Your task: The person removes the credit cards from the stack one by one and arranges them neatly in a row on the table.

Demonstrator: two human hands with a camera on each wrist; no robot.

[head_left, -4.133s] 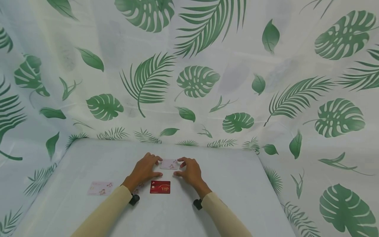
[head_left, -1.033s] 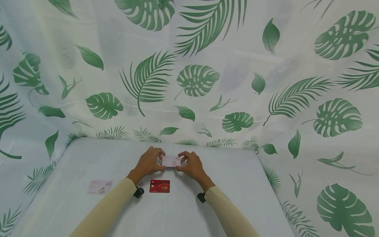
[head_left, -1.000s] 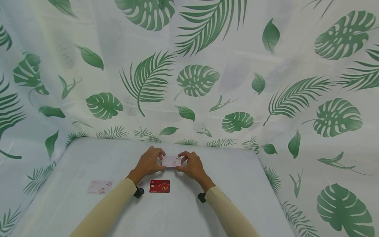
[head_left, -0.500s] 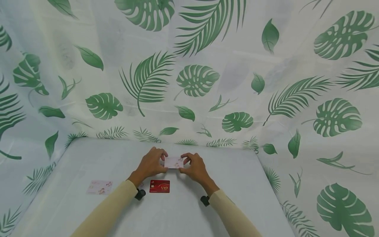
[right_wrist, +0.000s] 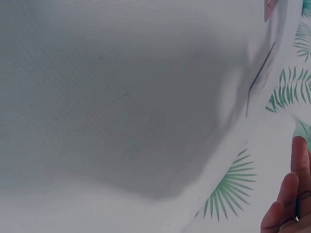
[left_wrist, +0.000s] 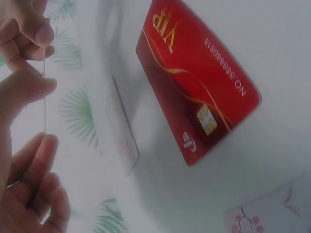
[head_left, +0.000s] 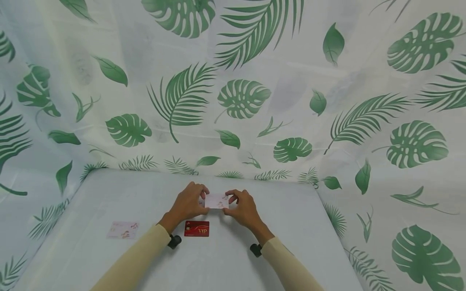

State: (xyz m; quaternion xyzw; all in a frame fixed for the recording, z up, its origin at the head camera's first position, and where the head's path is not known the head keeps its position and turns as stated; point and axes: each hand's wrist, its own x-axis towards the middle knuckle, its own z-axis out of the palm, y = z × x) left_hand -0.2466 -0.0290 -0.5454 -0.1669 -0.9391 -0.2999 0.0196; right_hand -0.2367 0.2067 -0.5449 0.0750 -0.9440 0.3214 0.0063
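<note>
My left hand point(head_left: 189, 202) and right hand point(head_left: 244, 208) pinch opposite ends of a pale card with a pink floral print point(head_left: 217, 201). In the left wrist view, this held card point(left_wrist: 44, 111) appears as a thin edge between the fingers, off the table. Another pale card point(left_wrist: 122, 128) lies on the table below it; the head view shows only a sliver past the left fingers. A red VIP card point(head_left: 197, 228) with a gold chip lies nearer to me. In the right wrist view, the right hand's fingers point(right_wrist: 287, 189) show at the lower right edge.
A floral card point(head_left: 123, 230) lies on the white table point(head_left: 298, 242) at left. One more floral card point(left_wrist: 269, 213) shows at the left wrist view's lower right corner; my left forearm covers it from above. A leaf-printed sheet point(head_left: 204, 52) rises behind the table.
About four seconds ago the hands hovered around the card's ends on the table. By one second ago they had pinched and lifted it. Since then, both hands have shifted slightly right with it.
</note>
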